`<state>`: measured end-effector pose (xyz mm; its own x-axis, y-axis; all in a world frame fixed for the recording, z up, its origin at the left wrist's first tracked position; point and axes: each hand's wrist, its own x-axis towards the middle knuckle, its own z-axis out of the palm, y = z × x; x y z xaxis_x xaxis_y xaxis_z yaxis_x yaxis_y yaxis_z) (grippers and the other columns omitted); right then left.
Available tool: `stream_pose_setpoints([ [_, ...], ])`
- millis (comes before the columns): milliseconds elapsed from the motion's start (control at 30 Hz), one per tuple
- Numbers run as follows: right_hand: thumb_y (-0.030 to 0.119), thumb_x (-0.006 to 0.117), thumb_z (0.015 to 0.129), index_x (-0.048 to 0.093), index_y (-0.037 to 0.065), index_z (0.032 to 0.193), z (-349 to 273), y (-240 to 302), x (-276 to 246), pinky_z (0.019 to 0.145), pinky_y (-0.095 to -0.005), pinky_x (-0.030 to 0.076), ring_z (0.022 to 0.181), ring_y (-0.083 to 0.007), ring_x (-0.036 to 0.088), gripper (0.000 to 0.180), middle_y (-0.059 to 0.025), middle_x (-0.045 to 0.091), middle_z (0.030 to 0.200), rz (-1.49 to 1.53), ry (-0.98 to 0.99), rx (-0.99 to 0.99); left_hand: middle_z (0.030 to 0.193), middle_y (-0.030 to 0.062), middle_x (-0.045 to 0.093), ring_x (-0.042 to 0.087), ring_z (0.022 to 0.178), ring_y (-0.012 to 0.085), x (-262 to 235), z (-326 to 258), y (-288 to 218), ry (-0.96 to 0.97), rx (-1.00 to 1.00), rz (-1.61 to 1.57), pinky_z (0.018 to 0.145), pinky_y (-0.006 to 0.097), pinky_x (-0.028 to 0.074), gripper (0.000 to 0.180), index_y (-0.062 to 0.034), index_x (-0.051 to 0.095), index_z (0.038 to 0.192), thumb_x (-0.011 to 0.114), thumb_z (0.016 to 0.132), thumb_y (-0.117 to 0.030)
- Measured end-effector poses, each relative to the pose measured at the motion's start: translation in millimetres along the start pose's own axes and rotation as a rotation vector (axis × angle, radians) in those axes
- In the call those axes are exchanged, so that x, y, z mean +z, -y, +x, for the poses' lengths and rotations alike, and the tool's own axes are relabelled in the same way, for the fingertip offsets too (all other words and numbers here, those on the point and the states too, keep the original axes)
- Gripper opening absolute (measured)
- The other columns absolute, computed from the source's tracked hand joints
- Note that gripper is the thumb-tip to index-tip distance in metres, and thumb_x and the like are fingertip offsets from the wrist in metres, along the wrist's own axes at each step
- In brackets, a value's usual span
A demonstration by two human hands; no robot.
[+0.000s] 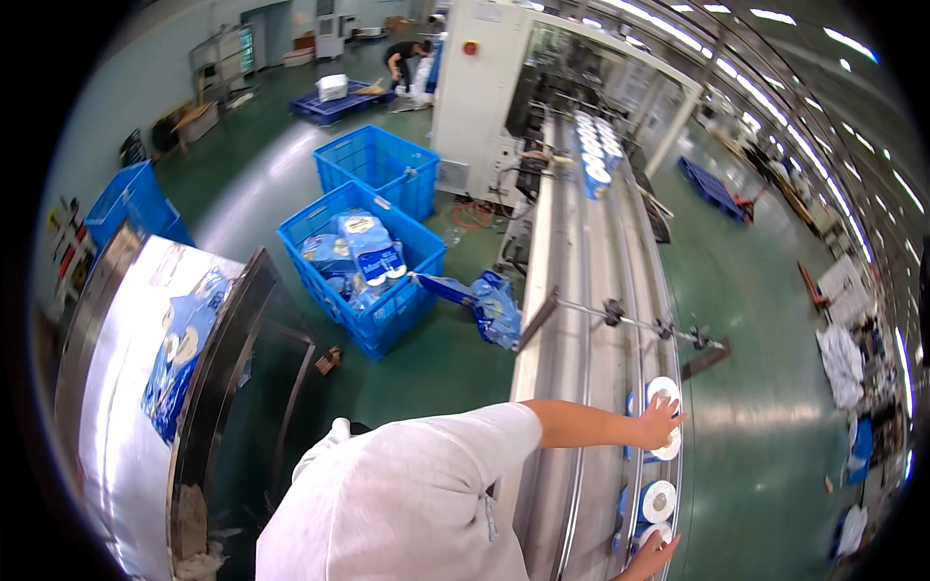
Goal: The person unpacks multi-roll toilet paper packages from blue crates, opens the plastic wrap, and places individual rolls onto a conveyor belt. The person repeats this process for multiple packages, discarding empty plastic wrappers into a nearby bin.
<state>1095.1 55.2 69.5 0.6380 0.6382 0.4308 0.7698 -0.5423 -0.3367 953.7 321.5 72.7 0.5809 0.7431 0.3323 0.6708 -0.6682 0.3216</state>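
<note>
My left hand [661, 423] reaches across the conveyor [601, 378] and lies on white paper rolls [663, 390] in blue wrap, its fingers spread. Below it in the view, another white roll [659, 501] stands on end with blue wrapping at its side. Near the lower edge, my right hand [656, 558] has thumb and fingers around the near roll [655, 535] of this row. The rolls line up along the belt's right side rail. My palms and the undersides of the rolls are hidden.
Farther up the belt come more packed rolls [593, 150] from a white machine [477, 97]. A bracket bar [630, 317] crosses the conveyor. Blue crates [360, 329] and a dropped blue wrapper [496, 312] are at left, beyond a metal table [126, 339]. A person [399, 60] bends far back.
</note>
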Motion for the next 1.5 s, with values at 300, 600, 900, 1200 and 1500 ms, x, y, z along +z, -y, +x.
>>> stream_pose_setpoints([
  [300,0.014,0.061,0.085,0.055,0.003,0.119,-94.8,228.8,39.9,0.08,-0.032,0.044,0.086,-0.0192,0.054,0.036,-0.0079,0.058,0.095,0.758,0.585,-0.376,0.121,0.014,0.052,0.053,0.108,0.0325,-166.5,-330.7,247.0,-0.093,-0.442,-0.491,0.09,0.041,0.044,0.045,-0.0094,0.049,0.124,0.058,0.081,-0.02],
  [600,0.014,0.059,0.085,0.062,0.003,0.105,-377.7,586.8,-6.0,0.074,-0.0289,0.046,0.081,-0.0202,0.06,0.023,-0.0096,0.061,0.089,0.899,1.288,-1.297,0.095,0.014,0.06,0.058,0.091,0.0312,-365.1,-820.1,321.5,-1.032,-1.133,0.131,0.079,0.038,0.047,0.023,-0.0052,0.059,0.1,0.051,0.079,0.0],
  [900,0.01,0.052,0.085,0.063,0.006,0.094,-738.2,822.1,-21.9,0.077,-0.0373,0.047,0.093,-0.0294,0.058,0.015,-0.0112,0.062,0.095,0.994,1.212,-2.075,0.113,0.0149,0.055,0.052,0.104,0.0345,-383.1,-1085.6,343.8,-0.84,-1.572,0.278,0.087,0.041,0.045,0.04,-0.0135,0.058,0.109,0.055,0.072,0.003],
  [1200,0.021,0.063,0.076,0.065,0.014,0.105,-849.8,921.1,117.2,0.097,-0.0381,0.04,0.119,-0.0326,0.044,0.03,-0.0171,0.049,0.119,0.114,0.867,-2.339,0.121,0.0173,0.045,0.041,0.117,0.0351,-378.8,-1084.0,357.4,-0.273,-1.79,0.241,0.095,0.041,0.039,0.053,-0.0245,0.062,0.113,0.077,0.062,-0.023],
  [1500,0.023,0.076,0.056,0.069,0.022,0.097,-833.0,909.2,78.3,0.09,-0.0401,0.041,0.104,-0.0299,0.049,0.041,-0.0128,0.053,0.108,0.42,0.726,-2.623,0.124,0.0296,0.043,0.042,0.114,0.0432,-382.8,-1099.1,361.4,-0.356,-1.607,0.22,0.095,0.049,0.038,0.041,-0.0075,0.065,0.093,0.078,0.057,-0.021],
])
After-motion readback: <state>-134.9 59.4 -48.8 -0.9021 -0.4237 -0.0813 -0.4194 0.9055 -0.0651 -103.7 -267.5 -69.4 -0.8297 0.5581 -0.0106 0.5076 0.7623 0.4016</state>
